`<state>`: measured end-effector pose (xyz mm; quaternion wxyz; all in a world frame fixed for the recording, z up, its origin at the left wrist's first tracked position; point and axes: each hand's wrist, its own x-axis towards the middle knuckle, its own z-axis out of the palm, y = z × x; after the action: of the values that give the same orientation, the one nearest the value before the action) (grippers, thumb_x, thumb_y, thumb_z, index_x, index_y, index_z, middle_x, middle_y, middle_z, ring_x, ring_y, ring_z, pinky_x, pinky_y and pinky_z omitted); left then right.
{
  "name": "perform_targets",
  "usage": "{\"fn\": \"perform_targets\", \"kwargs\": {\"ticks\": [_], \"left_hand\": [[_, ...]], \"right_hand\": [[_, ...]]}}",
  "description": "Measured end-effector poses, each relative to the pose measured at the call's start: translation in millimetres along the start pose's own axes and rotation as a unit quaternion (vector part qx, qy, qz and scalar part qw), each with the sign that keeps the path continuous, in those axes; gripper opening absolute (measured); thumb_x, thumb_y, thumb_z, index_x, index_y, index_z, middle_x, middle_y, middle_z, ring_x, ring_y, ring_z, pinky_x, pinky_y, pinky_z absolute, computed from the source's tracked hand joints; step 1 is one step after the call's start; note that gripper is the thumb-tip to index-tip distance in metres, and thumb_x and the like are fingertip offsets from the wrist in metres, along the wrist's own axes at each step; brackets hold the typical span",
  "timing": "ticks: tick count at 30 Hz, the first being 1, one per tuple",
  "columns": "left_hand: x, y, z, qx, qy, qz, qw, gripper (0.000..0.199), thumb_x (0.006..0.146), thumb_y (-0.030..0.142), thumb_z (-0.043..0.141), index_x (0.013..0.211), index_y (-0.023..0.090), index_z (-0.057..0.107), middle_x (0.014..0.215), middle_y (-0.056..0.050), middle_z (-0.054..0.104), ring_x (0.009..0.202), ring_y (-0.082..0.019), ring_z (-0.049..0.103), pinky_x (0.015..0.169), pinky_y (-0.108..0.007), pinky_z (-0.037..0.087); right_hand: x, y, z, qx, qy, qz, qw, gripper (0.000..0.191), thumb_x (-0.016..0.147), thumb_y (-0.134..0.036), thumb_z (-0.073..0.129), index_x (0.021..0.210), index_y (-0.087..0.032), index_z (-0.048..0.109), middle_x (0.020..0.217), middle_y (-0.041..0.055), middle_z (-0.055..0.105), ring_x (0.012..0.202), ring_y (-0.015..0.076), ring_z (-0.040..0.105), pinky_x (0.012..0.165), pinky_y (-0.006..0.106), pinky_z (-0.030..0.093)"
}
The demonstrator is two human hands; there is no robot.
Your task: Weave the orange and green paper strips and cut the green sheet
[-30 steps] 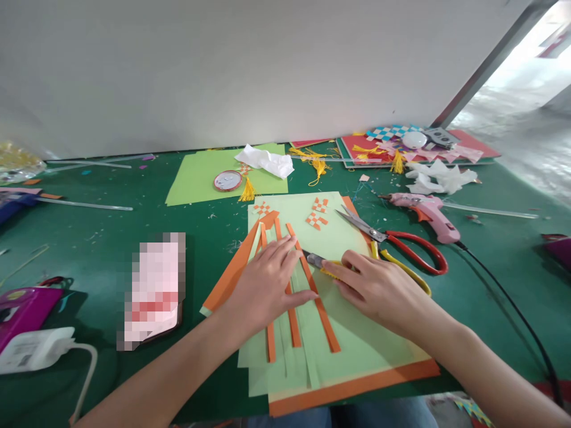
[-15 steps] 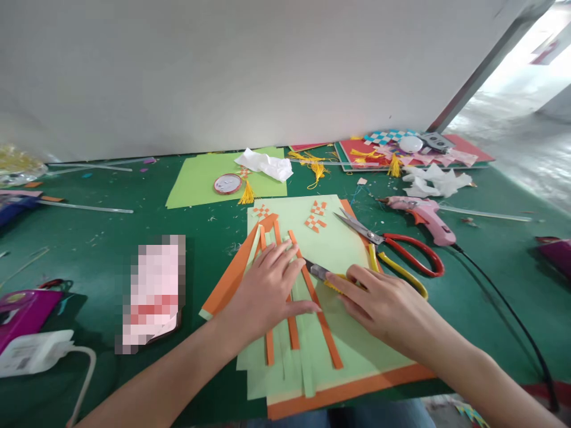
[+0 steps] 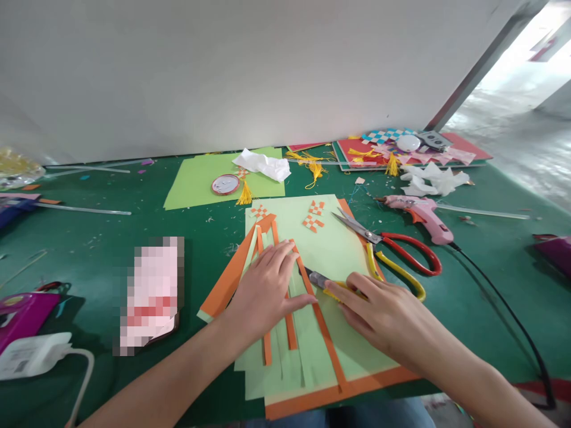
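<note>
My left hand (image 3: 270,282) lies palm down with fingers spread, pressing on orange strips and pale green strips over the green paper (image 3: 330,255). Closed around a yellow craft knife (image 3: 332,287), my right hand (image 3: 379,303) rests on the same paper, and the blade points left at the long orange strip (image 3: 322,327) beside my left fingertips. Orange paper (image 3: 312,399) shows beneath the front edge. Small orange-and-white woven pieces (image 3: 312,223) sit near the paper's top. Scissors with red handles (image 3: 413,252) and a yellow-handled tool (image 3: 401,275) lie to the right.
A pink glue gun (image 3: 423,214) with a black cable is at the right. Lime paper (image 3: 187,181) with a round tin (image 3: 225,184) and crumpled tissue (image 3: 263,165) lies at the back. A pixelated pink object (image 3: 151,291) and a white charger (image 3: 35,355) are at the left.
The long orange strip beside my left hand has shifted, its top leftward and its lower end down toward the orange edge. Both hands keep nearly the same place and hold.
</note>
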<state>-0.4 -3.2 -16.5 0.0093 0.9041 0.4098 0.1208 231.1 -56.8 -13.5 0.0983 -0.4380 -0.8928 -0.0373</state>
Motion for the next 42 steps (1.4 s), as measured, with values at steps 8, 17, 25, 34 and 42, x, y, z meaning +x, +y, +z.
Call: {"fn": "perform_targets", "kwargs": {"ticks": [8, 17, 25, 34, 42], "left_hand": [[0, 0, 1.5, 0.003, 0.000, -0.002, 1.000, 0.075, 0.085, 0.072, 0.041, 0.124, 0.010, 0.054, 0.136, -0.018, 0.055, 0.128, -0.030, 0.050, 0.106, -0.044, 0.044], [-1, 0, 2.9, 0.003, 0.004, 0.001, 1.000, 0.073, 0.086, 0.070, 0.042, 0.125, 0.009, 0.052, 0.136, -0.019, 0.055, 0.128, -0.030, 0.050, 0.104, -0.045, 0.045], [-1, -1, 3.5, -0.009, -0.010, -0.008, 1.000, 0.068, 0.085, 0.068, 0.048, 0.124, 0.013, 0.052, 0.138, -0.018, 0.053, 0.130, -0.031, 0.049, 0.104, -0.046, 0.045], [-1, 0, 2.1, -0.016, -0.017, -0.015, 1.000, 0.066, 0.084, 0.066, 0.053, 0.124, 0.013, 0.052, 0.139, -0.018, 0.051, 0.128, -0.033, 0.049, 0.103, -0.048, 0.046], [-1, 1, 2.7, -0.004, -0.023, -0.015, 1.000, 0.070, 0.083, 0.067, 0.052, 0.126, 0.012, 0.051, 0.141, -0.019, 0.050, 0.129, -0.033, 0.049, 0.103, -0.047, 0.045]], "right_hand": [[6, 4, 0, -0.002, 0.008, -0.001, 1.000, 0.031, 0.093, -0.022, 0.045, 0.121, -0.021, 0.059, 0.081, 0.0026, 0.055, 0.059, 0.0164, 0.058, 0.049, 0.030, 0.043], [16, 11, 1, -0.012, -0.002, -0.005, 1.000, 0.036, 0.092, -0.020, 0.047, 0.127, -0.022, 0.057, 0.083, 0.0025, 0.055, 0.062, 0.0142, 0.058, 0.053, 0.027, 0.039], [25, 18, 3, -0.016, -0.022, -0.008, 1.000, 0.039, 0.096, -0.023, 0.043, 0.133, -0.023, 0.052, 0.083, 0.0018, 0.053, 0.063, 0.0145, 0.058, 0.051, 0.028, 0.037], [33, 23, 2, -0.032, -0.041, -0.005, 0.999, 0.037, 0.096, -0.027, 0.045, 0.131, -0.026, 0.055, 0.084, 0.0013, 0.053, 0.058, 0.0123, 0.053, 0.051, 0.028, 0.034], [41, 27, 0, -0.024, -0.056, -0.012, 0.998, 0.037, 0.096, -0.026, 0.044, 0.133, -0.026, 0.053, 0.086, 0.0020, 0.054, 0.060, 0.0119, 0.054, 0.053, 0.028, 0.033]]}}
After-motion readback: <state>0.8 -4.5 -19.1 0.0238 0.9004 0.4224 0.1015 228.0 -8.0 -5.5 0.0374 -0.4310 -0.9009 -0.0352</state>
